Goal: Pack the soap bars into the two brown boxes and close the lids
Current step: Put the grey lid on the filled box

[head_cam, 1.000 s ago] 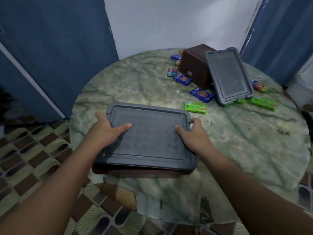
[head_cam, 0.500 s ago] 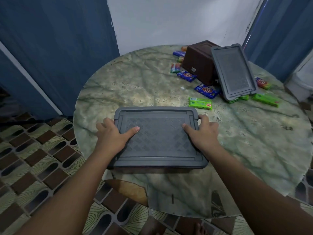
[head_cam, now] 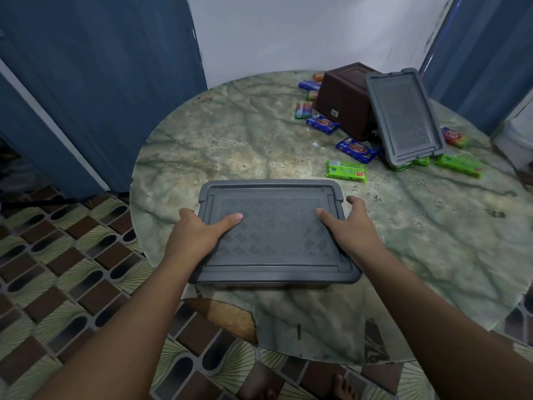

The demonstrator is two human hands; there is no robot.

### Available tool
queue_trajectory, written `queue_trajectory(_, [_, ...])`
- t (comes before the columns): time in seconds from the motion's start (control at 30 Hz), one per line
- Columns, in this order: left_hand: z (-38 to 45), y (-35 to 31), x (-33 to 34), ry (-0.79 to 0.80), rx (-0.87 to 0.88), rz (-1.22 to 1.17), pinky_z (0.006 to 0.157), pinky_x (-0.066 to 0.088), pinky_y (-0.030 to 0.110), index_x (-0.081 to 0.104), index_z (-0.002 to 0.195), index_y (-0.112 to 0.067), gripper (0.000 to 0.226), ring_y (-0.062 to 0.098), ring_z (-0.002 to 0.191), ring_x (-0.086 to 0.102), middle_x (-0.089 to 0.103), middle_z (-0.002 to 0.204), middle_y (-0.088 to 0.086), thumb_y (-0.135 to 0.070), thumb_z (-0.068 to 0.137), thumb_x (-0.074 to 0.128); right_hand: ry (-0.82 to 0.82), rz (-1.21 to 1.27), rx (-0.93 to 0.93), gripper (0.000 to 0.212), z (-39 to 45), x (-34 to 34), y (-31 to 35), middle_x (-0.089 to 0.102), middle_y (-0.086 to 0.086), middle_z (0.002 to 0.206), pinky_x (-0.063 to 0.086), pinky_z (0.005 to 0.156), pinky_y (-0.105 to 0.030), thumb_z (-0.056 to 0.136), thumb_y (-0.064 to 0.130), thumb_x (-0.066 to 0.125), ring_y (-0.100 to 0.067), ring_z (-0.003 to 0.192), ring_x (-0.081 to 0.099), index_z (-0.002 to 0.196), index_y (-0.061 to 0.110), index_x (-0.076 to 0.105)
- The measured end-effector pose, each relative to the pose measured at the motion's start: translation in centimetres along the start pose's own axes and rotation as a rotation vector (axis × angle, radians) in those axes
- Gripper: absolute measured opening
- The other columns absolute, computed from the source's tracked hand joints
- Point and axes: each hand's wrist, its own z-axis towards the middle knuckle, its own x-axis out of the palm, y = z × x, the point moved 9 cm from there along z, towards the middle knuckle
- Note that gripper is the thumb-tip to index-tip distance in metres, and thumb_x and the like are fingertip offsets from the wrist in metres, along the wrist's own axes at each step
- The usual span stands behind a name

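Dim bluish light, soft shadows, wide-angle edge distortion, slight blur

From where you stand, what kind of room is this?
Probably a room in a home, not a workshop: a round marble-patterned table by a white wall, blue curtains either side, a patterned tile floor, and bare feet under the table.
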Motion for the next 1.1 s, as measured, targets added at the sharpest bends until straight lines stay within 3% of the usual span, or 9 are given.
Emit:
queue_trajectory(0.23, [-0.7, -0.1, -1.6, -0.142, 0.034, 0.030, 0.065, 0.050, 0.035, 0.052, 0.105, -0.015, 0.090, 0.014, 0.078, 0.059, 0.060, 0.089, -0.005, -0.087, 0.055, 0.074, -0.013, 0.050, -0.024, 0.086, 0.1, -0.1, -0.1, 0.054, -0.010, 0.144, 0.042, 0.085, -0.031, 0.089, 0.047, 0.077, -0.018, 0.104, 0.052, 0.155, 0.019, 0.029])
queue_trajectory(0.37, [-2.5, -1.9, -2.7, -0.346, 0.307, 0.209, 0.062, 0.049, 0.035, 0.061, 0.101, -0.016, 0.065, 0.018, 0.075, 0.059, 0.063, 0.085, -0.001, -0.076, 0.077, 0.065, -0.012, 0.057, -0.030, 0.087, 0.1, -0.1, -0.1, 0.054, -0.010, 0.145, 0.044, 0.087, -0.032, 0.088, 0.048, 0.078, -0.019, 0.105, 0.052, 0.155, 0.021, 0.029])
queue_trajectory(0.43, [-3.2, -2.8, -2.2, -0.395, 0.430, 0.375, 0.069, 0.047, 0.036, 0.064, 0.117, -0.012, 0.062, 0.025, 0.088, 0.059, 0.063, 0.092, 0.006, -0.067, 0.089, 0.058, -0.014, 0.051, -0.036, 0.086, 0.2, -0.1, -0.1, 0.054, -0.010, 0.145, 0.044, 0.088, -0.032, 0.089, 0.048, 0.077, -0.018, 0.104, 0.052, 0.155, 0.021, 0.030])
queue_trajectory(0.53, [-3.1, -3.0, -1.6, -0.371, 0.438, 0.483, 0.077, 0.048, 0.041, 0.059, 0.134, -0.010, 0.065, 0.033, 0.100, 0.057, 0.062, 0.102, 0.015, -0.061, 0.094, 0.053, -0.015, 0.046, -0.038, 0.086, 0.2, -0.1, -0.1, 0.054, -0.009, 0.144, 0.047, 0.090, -0.034, 0.088, 0.049, 0.077, -0.019, 0.104, 0.053, 0.155, 0.022, 0.030])
queue_trajectory(0.67, [-3.2, -3.1, -1.3, -0.343, 0.422, 0.489, 0.075, 0.048, 0.042, 0.056, 0.128, -0.009, 0.059, 0.035, 0.102, 0.053, 0.057, 0.108, 0.017, -0.059, 0.096, 0.051, -0.007, 0.037, -0.026, 0.086, 0.1, 0.0, -0.2, 0.055, -0.009, 0.144, 0.047, 0.090, -0.035, 0.088, 0.050, 0.077, -0.019, 0.104, 0.054, 0.155, 0.022, 0.030])
queue_trajectory(0.73, [-3.0, -3.2, -0.8, -0.309, 0.395, 0.496, 0.069, 0.046, 0.040, 0.048, 0.118, -0.012, 0.049, 0.034, 0.096, 0.052, 0.050, 0.111, 0.017, -0.057, 0.098, 0.047, -0.007, 0.006, -0.026, 0.085, 0.1, 0.0, -0.1, 0.055, -0.010, 0.144, 0.045, 0.088, -0.034, 0.090, 0.050, 0.075, -0.020, 0.105, 0.054, 0.155, 0.022, 0.029])
queue_trajectory(0.87, [-2.8, -3.4, 0.0, -0.242, 0.373, 0.501, 0.054, 0.040, 0.033, 0.032, 0.107, -0.018, 0.039, 0.026, 0.064, 0.049, 0.042, 0.113, 0.017, -0.056, 0.102, 0.036, -0.032, -0.210, -0.091, 0.084, -0.5, 0.0, 0.9, 0.057, -0.012, 0.142, 0.047, 0.092, -0.041, 0.095, 0.054, 0.065, -0.033, 0.123, 0.058, 0.158, 0.020, 0.022])
queue_trajectory(1.1, [-2.4, -3.0, 0.2, -0.207, 0.367, 0.485, 0.056, 0.047, 0.036, 0.029, 0.107, -0.021, 0.038, 0.029, 0.068, 0.053, 0.041, 0.116, 0.016, -0.058, 0.102, 0.032, -0.007, -0.568, -0.297, 0.086, -3.3, 1.7, 3.5, 0.039, -0.017, 0.150, 0.048, 0.094, -0.047, 0.103, 0.038, 0.056, -0.039, 0.122, 0.057, 0.164, 0.022, -0.003])
